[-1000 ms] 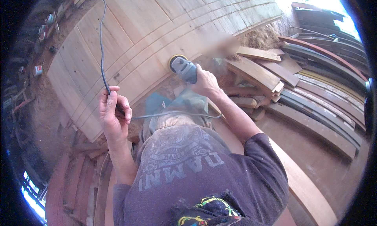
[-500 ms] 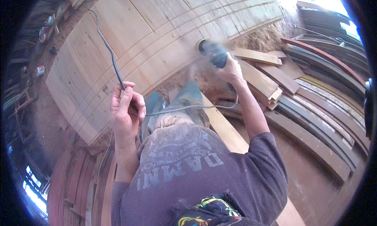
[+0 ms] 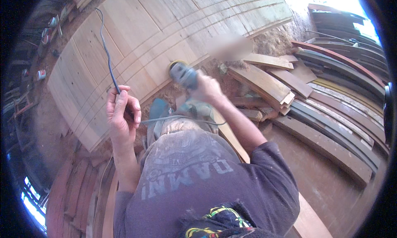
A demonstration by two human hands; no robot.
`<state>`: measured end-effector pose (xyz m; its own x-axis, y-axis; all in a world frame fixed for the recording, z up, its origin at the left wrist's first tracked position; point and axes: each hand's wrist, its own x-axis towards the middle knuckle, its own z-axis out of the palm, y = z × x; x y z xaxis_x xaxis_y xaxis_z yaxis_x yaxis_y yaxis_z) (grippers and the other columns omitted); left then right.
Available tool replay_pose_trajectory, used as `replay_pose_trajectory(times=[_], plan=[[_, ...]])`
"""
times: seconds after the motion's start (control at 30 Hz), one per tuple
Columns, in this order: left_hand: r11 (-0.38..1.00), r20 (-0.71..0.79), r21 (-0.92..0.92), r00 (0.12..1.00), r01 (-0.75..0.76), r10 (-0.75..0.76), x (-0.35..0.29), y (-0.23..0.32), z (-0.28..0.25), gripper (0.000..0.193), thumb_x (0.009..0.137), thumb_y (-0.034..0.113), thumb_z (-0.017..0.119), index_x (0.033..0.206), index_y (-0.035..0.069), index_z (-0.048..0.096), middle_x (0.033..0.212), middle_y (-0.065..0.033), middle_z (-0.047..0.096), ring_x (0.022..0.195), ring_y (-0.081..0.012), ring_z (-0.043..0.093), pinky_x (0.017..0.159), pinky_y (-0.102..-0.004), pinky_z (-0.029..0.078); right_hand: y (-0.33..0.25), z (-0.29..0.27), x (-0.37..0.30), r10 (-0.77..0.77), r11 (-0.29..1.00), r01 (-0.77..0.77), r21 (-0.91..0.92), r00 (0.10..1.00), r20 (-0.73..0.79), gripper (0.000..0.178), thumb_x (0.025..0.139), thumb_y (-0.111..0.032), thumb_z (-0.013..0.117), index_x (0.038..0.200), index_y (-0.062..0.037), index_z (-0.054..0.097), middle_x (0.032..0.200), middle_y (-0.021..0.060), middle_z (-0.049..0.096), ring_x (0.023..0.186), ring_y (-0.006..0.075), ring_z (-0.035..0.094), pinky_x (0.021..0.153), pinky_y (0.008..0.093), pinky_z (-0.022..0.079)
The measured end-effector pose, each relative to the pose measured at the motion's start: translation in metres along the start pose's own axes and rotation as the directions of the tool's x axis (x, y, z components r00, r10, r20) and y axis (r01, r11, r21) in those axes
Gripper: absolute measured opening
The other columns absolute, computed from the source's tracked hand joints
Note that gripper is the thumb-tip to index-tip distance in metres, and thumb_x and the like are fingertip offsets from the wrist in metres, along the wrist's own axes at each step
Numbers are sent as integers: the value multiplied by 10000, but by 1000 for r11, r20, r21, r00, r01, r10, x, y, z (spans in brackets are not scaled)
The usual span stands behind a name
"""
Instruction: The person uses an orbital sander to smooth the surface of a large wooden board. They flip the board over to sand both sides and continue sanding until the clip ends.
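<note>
My right hand (image 3: 208, 89) is wrapped round the body of a teal and grey angle grinder (image 3: 183, 76). The grinder's yellow-edged disc is at the near edge of a large pale wooden panel (image 3: 136, 35), which has grooves and board seams. Motion smears the tool, so I cannot tell whether the disc touches the wood. Raised at the left, my left hand (image 3: 123, 110) pinches a dark power cord (image 3: 108, 56). One length of the cord runs up over the panel; another crosses in front of my body toward my right arm.
Stacked planks and beams (image 3: 331, 118) fill the right side. Short offcuts (image 3: 264, 85) lie in sawdust by the panel's right end. Reddish boards (image 3: 74, 188) are piled at the lower left. A small white tub (image 3: 41, 74) sits beyond the panel's left end.
My right hand has swept the grinder left and slightly nearer along the panel's near edge. My left hand has shifted a little left, still holding the cord.
</note>
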<state>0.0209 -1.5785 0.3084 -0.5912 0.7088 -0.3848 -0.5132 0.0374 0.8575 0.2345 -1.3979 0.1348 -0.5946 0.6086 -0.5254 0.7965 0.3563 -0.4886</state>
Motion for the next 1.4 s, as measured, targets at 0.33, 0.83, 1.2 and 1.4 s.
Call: replay_pose_trajectory(times=[0.33,0.83,1.2,1.4], plan=[[998,-11,-41,999,43,-43,1,-9,15,167,1141,223,548,1224,95,616,755,-69,659,494,-98,551,412,-217,399,54,-69,-3,171,982,-157,102,975,-144,550,805,-325,816,1227,-65,578,1066,287,755,1036,485,725,889,569,577],[994,-8,-29,995,104,-104,11,-25,60,167,1141,213,545,1231,92,615,743,-72,651,484,-115,542,433,-242,423,169,-139,27,270,903,-106,416,893,-359,693,751,-353,883,1313,-27,641,1149,235,772,1115,364,755,963,461,581],[998,46,48,998,30,-33,39,-5,64,175,1140,226,548,1223,88,615,740,-61,640,479,-90,533,395,-213,388,21,-30,14,-39,999,38,22,999,16,558,746,-143,781,1212,-37,493,1041,285,746,986,480,745,875,560,608],[996,27,-30,996,88,-88,47,-16,82,166,1144,213,537,1222,86,612,745,-72,648,496,-107,551,429,-225,416,108,-128,36,165,986,-164,20,969,-182,585,789,-381,855,1236,-89,614,1096,278,758,1059,458,735,918,536,580]])
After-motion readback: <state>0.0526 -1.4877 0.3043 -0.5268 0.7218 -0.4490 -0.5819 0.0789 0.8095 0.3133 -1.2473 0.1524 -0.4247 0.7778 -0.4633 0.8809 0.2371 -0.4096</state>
